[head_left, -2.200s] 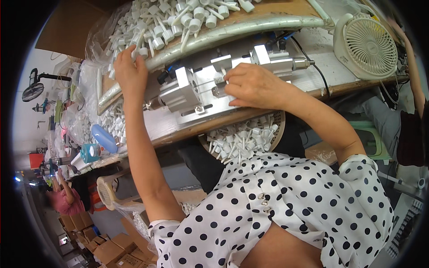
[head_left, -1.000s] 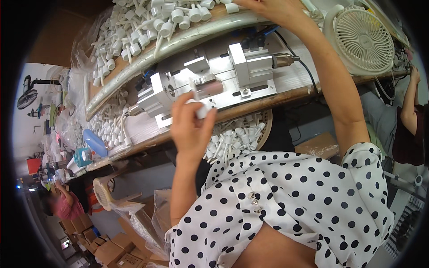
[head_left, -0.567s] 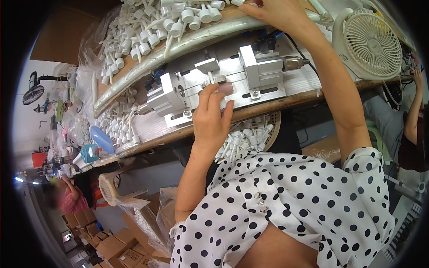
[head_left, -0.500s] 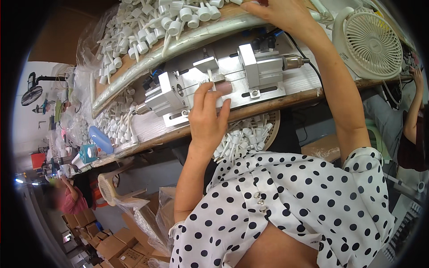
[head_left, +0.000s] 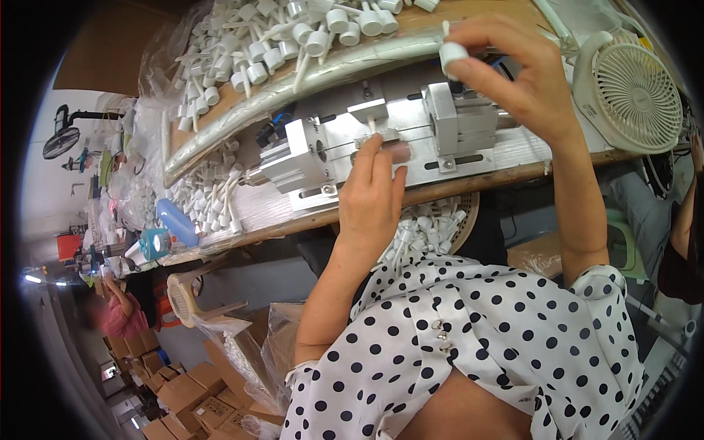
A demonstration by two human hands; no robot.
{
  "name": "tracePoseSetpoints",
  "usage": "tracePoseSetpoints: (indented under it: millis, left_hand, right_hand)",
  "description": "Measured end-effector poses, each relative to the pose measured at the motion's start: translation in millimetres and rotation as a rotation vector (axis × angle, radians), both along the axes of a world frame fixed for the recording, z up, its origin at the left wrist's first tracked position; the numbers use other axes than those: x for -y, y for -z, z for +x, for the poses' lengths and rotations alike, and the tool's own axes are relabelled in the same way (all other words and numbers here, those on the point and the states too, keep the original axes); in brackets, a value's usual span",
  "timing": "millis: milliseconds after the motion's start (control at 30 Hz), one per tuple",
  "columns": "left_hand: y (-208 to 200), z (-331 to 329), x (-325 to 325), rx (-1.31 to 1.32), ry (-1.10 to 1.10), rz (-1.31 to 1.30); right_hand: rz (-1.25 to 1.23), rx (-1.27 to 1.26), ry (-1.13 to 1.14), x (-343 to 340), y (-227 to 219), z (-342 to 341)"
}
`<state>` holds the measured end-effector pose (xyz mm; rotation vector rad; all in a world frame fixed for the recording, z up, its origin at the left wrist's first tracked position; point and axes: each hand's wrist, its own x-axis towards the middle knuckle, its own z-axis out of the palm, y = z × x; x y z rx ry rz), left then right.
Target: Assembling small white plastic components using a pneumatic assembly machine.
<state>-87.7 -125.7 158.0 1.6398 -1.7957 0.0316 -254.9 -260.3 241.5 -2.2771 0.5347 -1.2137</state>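
My left hand (head_left: 369, 202) is at the middle of a silver metal fixture (head_left: 422, 158), its fingers curled at the small centre block. A thin white stem (head_left: 372, 125) stands out just beyond those fingertips; the cap end is hidden under the hand. My right hand (head_left: 524, 77) is raised above the fixture's right end, pinching a white cap with a stem (head_left: 453, 55) between thumb and fingers. A large heap of similar white caps with stems (head_left: 315, 40) lies on the raised board behind the fixture.
A white fan (head_left: 636, 92) stands at the right. More white pieces lie on the bench (head_left: 213, 202) left of the fixture and in a round basket (head_left: 466, 224) below its edge. A wrapped rail (head_left: 352, 59) borders the board. Cardboard boxes (head_left: 187, 389) and another person (head_left: 125, 312) appear at lower left.
My right hand has come back from the heap's right side and now shows a white cap with a stem. The left hand stays at the fixture. The whole view has shifted slightly.
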Motion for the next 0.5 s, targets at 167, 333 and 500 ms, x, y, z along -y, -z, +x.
tracePoseSetpoints:
  millis: [167, 333, 500]
  left_hand:
    - [-7.1, 11.8, -6.7, -0.068, 0.095, -0.071]
    - [-47.1, 52.0, 2.6, -0.128, 0.103, -0.144]
    - [-69.1, 124.5, 65.2, 0.049, -0.102, -0.265]
  right_hand:
    - [-0.25, -0.004, -0.149, -13.6, 20.6, 13.3]
    - [-0.213, -0.151, -0.377, -29.9, 45.8, 26.7]
    - [-0.432, -0.29, -0.336, -32.4, 60.5, 52.8]
